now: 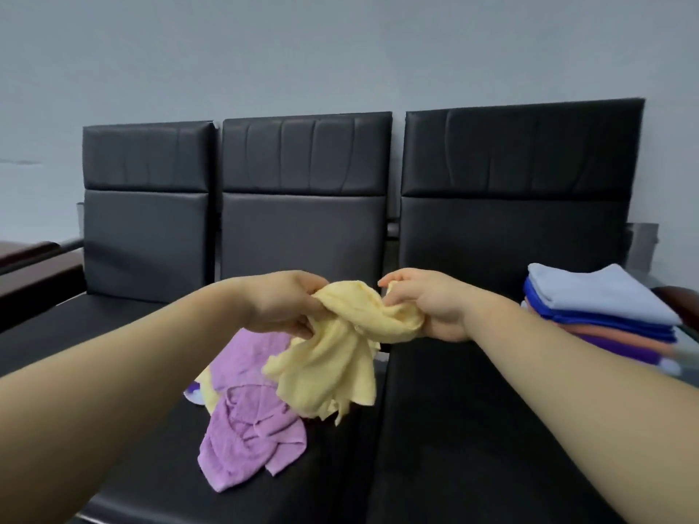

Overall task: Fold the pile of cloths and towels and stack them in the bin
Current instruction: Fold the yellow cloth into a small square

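Observation:
A crumpled pale yellow cloth [333, 357] hangs in the air above the middle seat, held at its top by both hands. My left hand [281, 306] grips its left end, and my right hand [427, 300] grips its right end with curled fingers. Below it a loose pile lies on the seat: a lilac towel [246, 436] on top, with a bit of another yellow cloth [208, 391] showing beneath. At the far right stands a stack of folded cloths [601, 312], light blue on top, then dark blue, orange and purple. The bin's walls are not clearly visible.
A row of three black padded seats [472, 429] runs along a grey wall [340, 51]. A dark brown table edge [26, 266] shows at the far left. A metal armrest [643, 243] rises behind the folded stack.

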